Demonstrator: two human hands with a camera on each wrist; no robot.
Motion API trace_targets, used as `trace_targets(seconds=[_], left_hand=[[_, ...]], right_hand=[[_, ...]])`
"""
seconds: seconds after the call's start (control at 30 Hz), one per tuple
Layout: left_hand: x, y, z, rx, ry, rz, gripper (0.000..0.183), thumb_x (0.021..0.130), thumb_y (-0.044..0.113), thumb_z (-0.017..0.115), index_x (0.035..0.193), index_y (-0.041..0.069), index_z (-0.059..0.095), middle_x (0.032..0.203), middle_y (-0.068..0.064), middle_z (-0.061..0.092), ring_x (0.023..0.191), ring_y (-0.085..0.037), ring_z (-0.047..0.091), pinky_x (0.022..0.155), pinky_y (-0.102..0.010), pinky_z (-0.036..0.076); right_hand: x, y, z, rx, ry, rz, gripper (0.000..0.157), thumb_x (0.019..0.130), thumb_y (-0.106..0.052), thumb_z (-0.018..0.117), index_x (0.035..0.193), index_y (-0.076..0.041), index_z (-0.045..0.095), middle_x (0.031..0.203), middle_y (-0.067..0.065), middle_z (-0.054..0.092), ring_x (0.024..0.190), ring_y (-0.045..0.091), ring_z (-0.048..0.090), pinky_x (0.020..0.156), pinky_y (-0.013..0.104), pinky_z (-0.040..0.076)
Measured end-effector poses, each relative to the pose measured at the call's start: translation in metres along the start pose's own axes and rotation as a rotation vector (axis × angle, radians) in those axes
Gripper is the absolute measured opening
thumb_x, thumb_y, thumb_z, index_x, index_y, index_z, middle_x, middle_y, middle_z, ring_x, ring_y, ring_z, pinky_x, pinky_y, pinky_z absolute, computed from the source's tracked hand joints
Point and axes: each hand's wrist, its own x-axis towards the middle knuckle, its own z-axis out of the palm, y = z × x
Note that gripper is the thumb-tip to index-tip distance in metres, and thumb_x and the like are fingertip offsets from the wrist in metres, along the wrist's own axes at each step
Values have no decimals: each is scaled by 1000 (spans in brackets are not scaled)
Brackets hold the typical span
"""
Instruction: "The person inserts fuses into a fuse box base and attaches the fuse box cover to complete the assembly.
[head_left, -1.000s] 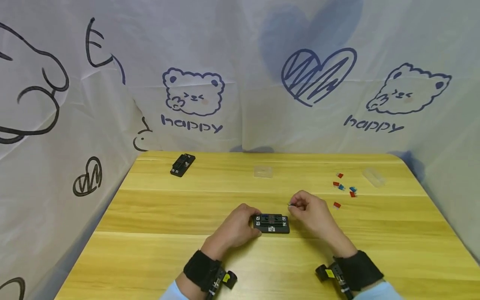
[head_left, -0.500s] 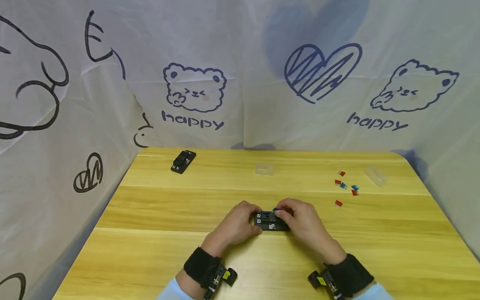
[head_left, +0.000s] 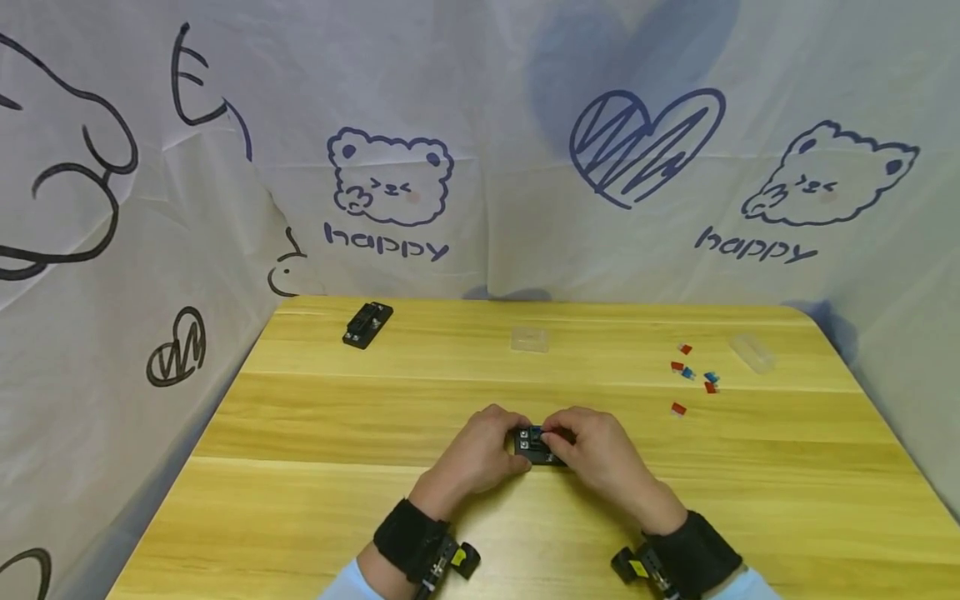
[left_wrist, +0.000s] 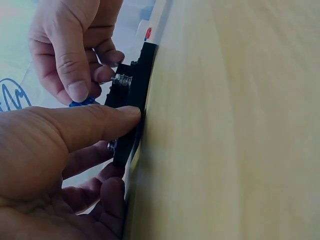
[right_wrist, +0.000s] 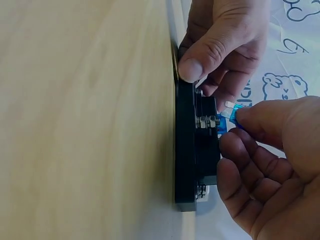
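A black fuse block [head_left: 534, 456] with metal bolts lies on the table between the hands. My left hand [head_left: 480, 450] grips its left end, the thumb on the near edge and the fingers behind. My right hand [head_left: 603, 450] pinches a blue blade fuse [right_wrist: 234, 115] over the block's top, its metal prongs showing in the right wrist view. Another blue piece [right_wrist: 222, 125] shows against the block's top face, just beside the pinched fuse. In the head view the right fingers hide the block's right part and most of the fuse.
A second black fuse block [head_left: 367, 325] lies at the back left. Two clear plastic pieces, one at back centre [head_left: 529, 339] and one at back right [head_left: 752, 353], lie on the table. Several red fuses [head_left: 678, 409] and blue fuses [head_left: 711, 377] are scattered at the right.
My right hand has moved left from beside the block to over its top, bringing the blue fuse along. The left hand keeps its grip; the block has shifted slightly right in the last half second.
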Motion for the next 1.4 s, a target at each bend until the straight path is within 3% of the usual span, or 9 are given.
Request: trace_targets(seconds=[0.6, 1.4], left_hand=[[-2, 3, -2, 10, -8, 10, 49, 76, 27, 81, 120, 14, 65, 112, -3, 62, 101, -20, 55, 87, -37, 47], [-3, 2, -1, 22, 14, 25, 48, 74, 26, 81, 118, 12, 67, 114, -3, 64, 102, -21, 56, 89, -36, 46]], right_hand=[[-2, 0, 2, -111, 2, -91, 6, 86, -15, 72, 91, -16, 75, 85, -6, 68, 76, 6, 60, 66, 29, 53], [-2, 2, 6, -71, -13, -78, 5, 86, -20, 73, 85, -16, 72, 84, -9, 65, 73, 4, 58, 64, 27, 51]])
